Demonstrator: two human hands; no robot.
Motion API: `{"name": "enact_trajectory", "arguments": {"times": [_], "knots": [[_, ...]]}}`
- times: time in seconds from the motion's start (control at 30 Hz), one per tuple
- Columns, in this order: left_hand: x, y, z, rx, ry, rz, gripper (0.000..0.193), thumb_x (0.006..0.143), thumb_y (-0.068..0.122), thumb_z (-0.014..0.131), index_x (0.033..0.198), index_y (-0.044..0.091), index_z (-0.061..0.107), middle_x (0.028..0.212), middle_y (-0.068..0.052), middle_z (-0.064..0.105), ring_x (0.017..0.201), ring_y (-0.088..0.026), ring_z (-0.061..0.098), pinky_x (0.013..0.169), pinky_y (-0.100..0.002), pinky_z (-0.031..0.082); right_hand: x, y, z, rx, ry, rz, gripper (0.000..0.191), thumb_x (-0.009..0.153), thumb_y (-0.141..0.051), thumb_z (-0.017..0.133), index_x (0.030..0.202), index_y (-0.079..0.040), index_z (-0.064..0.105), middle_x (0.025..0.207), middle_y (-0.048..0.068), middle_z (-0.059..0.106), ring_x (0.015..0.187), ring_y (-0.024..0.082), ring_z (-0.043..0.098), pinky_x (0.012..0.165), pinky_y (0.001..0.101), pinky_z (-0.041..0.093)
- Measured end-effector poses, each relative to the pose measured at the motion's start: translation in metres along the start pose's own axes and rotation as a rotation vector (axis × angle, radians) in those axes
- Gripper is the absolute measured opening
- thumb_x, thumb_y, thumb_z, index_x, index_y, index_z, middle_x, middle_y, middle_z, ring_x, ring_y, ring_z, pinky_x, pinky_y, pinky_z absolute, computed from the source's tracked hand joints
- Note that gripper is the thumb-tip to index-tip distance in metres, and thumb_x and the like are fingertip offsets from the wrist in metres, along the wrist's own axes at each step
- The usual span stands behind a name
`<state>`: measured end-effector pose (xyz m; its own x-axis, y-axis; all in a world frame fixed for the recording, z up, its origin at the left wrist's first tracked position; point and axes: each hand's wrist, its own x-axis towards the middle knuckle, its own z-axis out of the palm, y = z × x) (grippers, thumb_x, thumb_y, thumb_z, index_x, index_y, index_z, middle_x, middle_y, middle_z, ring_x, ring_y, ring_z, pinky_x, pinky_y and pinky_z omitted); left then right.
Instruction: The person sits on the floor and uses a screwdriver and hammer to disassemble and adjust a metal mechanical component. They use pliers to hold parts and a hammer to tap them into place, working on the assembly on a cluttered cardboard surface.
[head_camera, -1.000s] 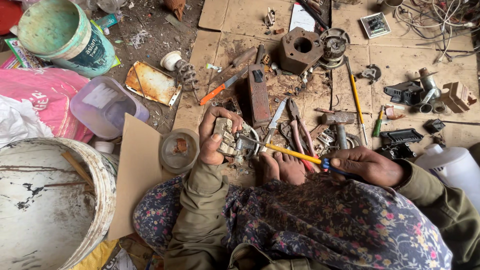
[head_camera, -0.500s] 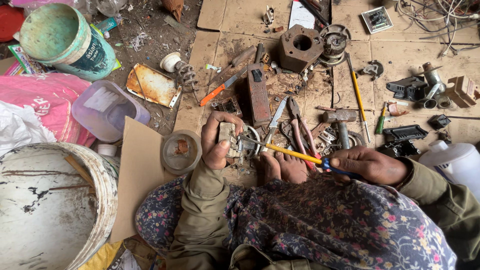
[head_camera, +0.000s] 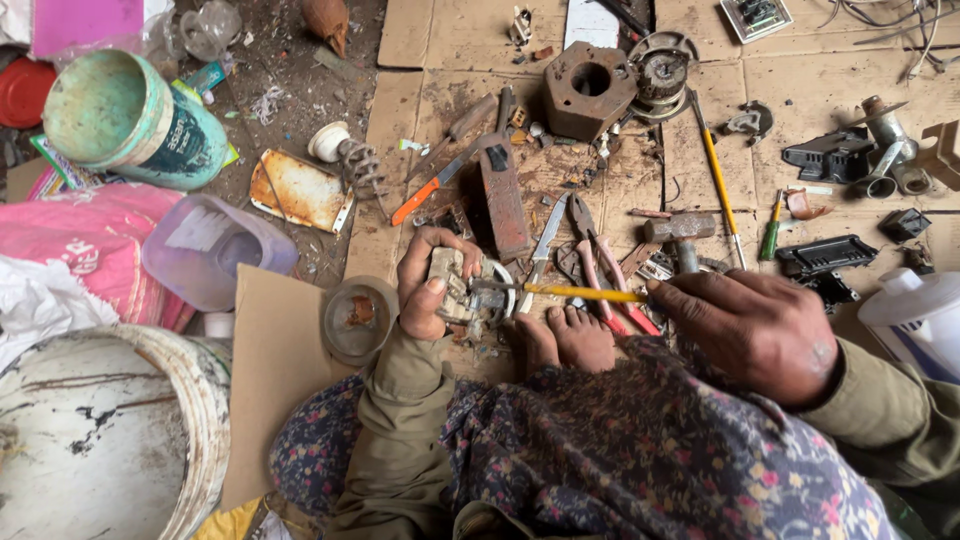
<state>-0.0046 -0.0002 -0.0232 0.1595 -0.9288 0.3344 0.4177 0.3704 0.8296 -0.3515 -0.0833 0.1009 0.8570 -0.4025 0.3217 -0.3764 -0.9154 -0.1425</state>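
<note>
My left hand (head_camera: 425, 285) grips a small metal part (head_camera: 462, 290) on the cardboard (head_camera: 400, 120), and my right hand (head_camera: 755, 330) sits to its right, a screwdriver (head_camera: 570, 292) running between them into the part. My bare foot (head_camera: 565, 340) lies just below the shaft. A round lid (head_camera: 358, 320) rests left of my left hand, a bucket (head_camera: 110, 440) further left (nearest me). Beyond the part lie pliers (head_camera: 600, 270), a hammer (head_camera: 682, 232) and a square block (head_camera: 588, 90). A tipped can (head_camera: 125, 120) is far left.

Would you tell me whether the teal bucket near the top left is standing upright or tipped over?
Tipped over: the teal bucket lies on its side, open mouth facing left.
</note>
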Motion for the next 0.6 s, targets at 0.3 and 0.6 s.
{"name": "enact_trajectory", "arguments": {"times": [0.3, 0.6], "knots": [[0.012, 0.003, -0.011, 0.073, -0.088, -0.078, 0.047, 0.095, 0.040, 0.060, 0.120, 0.001, 0.051, 0.092, -0.011, 0.056, 0.092, -0.020, 0.054, 0.089, -0.039, 0.048, -0.013, 0.027, 0.028, 0.902, -0.122, 0.123, 0.035, 0.089, -0.011, 0.068, 0.123, -0.005, 0.070, 0.117, 0.014, 0.074, 0.104, 0.028, 0.070, 0.087, 0.0399, 0.060], [0.026, 0.013, -0.014, 0.259, -0.146, -0.153, 0.048, 0.094, 0.045, 0.062, 0.116, 0.003, 0.052, 0.094, -0.011, 0.058, 0.091, -0.018, 0.055, 0.086, -0.038, 0.049, -0.032, 0.036, 0.072, 0.816, -0.356, 0.483, 0.049, 0.084, -0.022, 0.074, 0.130, -0.009, 0.067, 0.083, 0.002, 0.080, 0.058, 0.019, 0.074, 0.055, 0.0336, 0.065]]}}
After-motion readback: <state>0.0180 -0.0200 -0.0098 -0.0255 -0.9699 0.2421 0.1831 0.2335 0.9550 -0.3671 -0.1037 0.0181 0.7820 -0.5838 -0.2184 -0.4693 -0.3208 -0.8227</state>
